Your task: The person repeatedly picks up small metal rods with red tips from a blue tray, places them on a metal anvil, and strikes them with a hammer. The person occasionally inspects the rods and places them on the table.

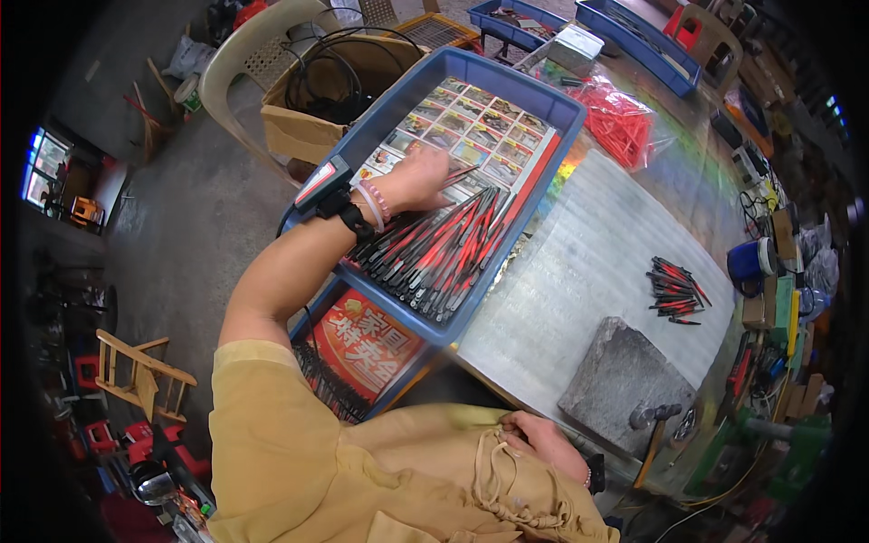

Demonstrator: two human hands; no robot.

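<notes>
My left hand (421,179) reaches into a blue plastic tray (445,65), its fingers closed around a few slim black-and-red pieces (460,175) with thin ends. Below that hand, a fanned heap of the same slim pieces (444,258) fills the near part of the tray. They lie on a printed sheet of small pictures (484,127). Close to my body, by the mat's near edge, my right hand (548,445) has its fingers curled in; what they hold, if anything, is hidden. A smaller pile of slim black-and-red pieces (674,291) rests on the pale mat (570,262).
A grey stone block (625,380) sits on the mat, with a hammer (654,425) at its near corner. Behind the tray are a cardboard box (303,127) with black cable and a plastic chair (226,72). A bag of red parts (620,122) lies on the table.
</notes>
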